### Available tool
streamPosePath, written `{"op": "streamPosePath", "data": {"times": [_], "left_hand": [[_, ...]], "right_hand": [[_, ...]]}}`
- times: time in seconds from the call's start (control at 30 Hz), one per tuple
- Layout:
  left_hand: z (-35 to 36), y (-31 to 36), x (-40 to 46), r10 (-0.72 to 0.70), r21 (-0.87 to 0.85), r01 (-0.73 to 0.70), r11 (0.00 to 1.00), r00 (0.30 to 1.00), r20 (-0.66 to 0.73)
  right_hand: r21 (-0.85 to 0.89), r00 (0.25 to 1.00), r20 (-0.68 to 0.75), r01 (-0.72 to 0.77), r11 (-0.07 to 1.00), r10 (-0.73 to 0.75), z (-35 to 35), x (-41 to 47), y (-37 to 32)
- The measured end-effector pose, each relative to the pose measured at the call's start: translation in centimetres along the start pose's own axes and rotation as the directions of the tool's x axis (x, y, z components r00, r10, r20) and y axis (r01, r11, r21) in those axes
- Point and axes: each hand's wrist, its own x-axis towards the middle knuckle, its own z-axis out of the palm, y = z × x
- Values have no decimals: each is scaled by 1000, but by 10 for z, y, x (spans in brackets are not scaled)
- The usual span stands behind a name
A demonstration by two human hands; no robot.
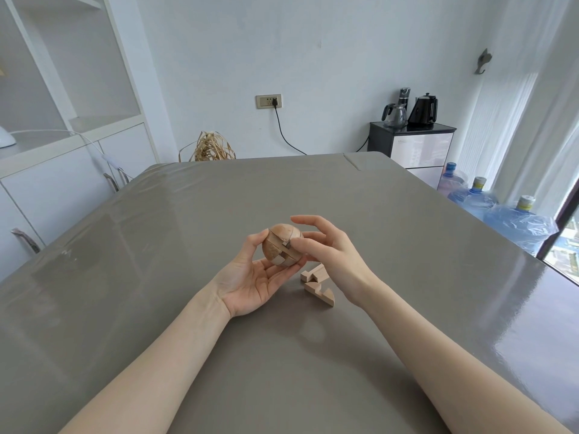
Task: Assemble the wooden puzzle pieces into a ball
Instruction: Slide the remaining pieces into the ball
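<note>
A partly built wooden ball with a visible gap in its near side is held above the table. My left hand grips it from the left and underneath, thumb on top-left and fingers cupped below. My right hand is beside the ball's right side with loosely spread fingers, a fingertip touching the ball near the gap. Two loose wooden pieces lie on the table below my right hand: a notched wedge and a bar-shaped piece partly hidden by my wrist.
The grey glossy table fills the view. Beyond its far edge stand white cabinets, a straw bundle, a dark side cabinet with kettles, and water jugs at the right.
</note>
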Motion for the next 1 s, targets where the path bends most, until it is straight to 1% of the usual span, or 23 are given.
{"op": "streamPosePath", "data": {"times": [0.13,0.23,0.37,0.57,0.73,0.87,1.0], "left_hand": [[0,0,-1,-16,22,16,1000,1000,2],[1,-1,-1,-24,33,24,999,1000,-2],[4,-1,-3,-32,42,32,999,999,4],[5,-1,-4,-33,52,33,998,999,2],[7,-2,-3,-14,25,15,1000,1000,-17],[9,-3,-1,11,-8,-11,1000,998,-65],[10,-3,-2,14,-20,-16,1000,997,-70]], "right_hand": [[34,999,38,-35,999,34,-1,0,-2],[40,999,36,-36,999,35,-1,-1,-3],[31,1000,30,-2,1000,1,-2,-1,-2],[-30,999,26,45,999,-44,-3,-2,0],[-60,996,-36,76,995,-78,0,0,1],[-48,990,-108,89,995,-94,2,-1,4],[-59,981,-161,103,993,-112,7,-1,4]]}}
